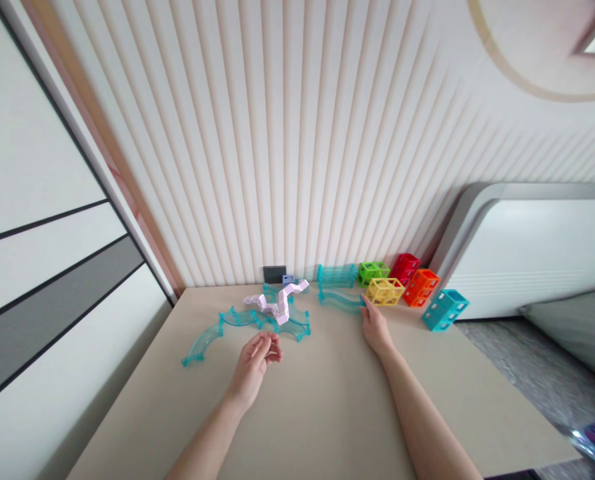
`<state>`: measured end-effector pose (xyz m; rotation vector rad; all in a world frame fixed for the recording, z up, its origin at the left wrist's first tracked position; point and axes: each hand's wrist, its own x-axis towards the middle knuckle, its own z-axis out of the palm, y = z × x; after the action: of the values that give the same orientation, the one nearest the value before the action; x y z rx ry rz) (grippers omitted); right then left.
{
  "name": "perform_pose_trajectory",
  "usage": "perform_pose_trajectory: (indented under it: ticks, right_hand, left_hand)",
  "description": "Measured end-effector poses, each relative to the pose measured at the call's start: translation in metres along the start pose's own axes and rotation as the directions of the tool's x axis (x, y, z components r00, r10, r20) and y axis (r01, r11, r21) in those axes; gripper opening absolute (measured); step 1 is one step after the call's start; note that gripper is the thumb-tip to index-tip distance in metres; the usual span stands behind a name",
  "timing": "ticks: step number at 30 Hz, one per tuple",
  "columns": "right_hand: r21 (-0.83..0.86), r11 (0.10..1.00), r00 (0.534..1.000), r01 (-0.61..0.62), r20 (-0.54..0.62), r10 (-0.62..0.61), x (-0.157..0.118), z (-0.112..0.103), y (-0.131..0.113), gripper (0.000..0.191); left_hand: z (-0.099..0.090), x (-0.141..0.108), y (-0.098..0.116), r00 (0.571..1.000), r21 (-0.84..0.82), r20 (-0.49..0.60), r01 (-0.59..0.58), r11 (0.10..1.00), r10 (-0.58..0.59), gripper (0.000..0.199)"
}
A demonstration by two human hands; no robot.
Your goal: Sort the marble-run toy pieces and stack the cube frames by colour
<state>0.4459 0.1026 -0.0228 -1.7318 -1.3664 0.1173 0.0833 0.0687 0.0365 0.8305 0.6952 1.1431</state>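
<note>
My right hand [376,327] has its fingertips on the right end of a wavy translucent teal track piece [341,300] lying on the table. My left hand [257,367] hovers over the table with fingers curled in and thumb against them; nothing shows in it. Just beyond it lies a cluster of curved teal track pieces [292,327]. A pale lilac zigzag piece [282,308] rests on top of that cluster. Another curved teal track piece [205,343] extends to the left. Behind the wavy piece, a straight teal track piece [337,275] stands near the wall.
Open-frame blocks stand at the back right: green [373,272], yellow [385,291], red [405,268], orange [421,287] and teal [445,309]. A small black box [274,274] and a blue block [288,279] sit against the ribbed wall [277,133]. A bed headboard [537,247] is beyond the right edge.
</note>
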Motion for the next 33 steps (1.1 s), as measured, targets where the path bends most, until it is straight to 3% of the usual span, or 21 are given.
perform_pose_trajectory:
  ticks: [9, 15, 26, 33]
  right_hand:
    - [-0.265, 0.958, 0.99, 0.11, -0.054, -0.128, -0.006, -0.002, -0.013, 0.05]
    - [-0.396, 0.891, 0.973, 0.221, 0.022, -0.232, -0.014, 0.004, -0.037, 0.045]
    - [-0.471, 0.836, 0.958, 0.281, 0.083, -0.275, -0.008, 0.004, -0.027, 0.045]
    - [-0.491, 0.811, 0.945, 0.319, 0.098, -0.312, -0.013, 0.006, -0.039, 0.046]
  left_hand:
    - [0.001, 0.0, -0.001, 1.0, 0.017, 0.013, 0.015, 1.0, -0.016, 0.029]
    - [0.002, -0.003, 0.0, 1.0, 0.034, 0.025, 0.017, 0.999, -0.018, 0.028]
    - [0.001, -0.001, -0.002, 0.998, 0.04, 0.052, 0.02, 0.999, -0.022, 0.026]
    - [0.002, -0.001, -0.001, 0.998, 0.045, 0.049, 0.024, 0.999, -0.026, 0.026]
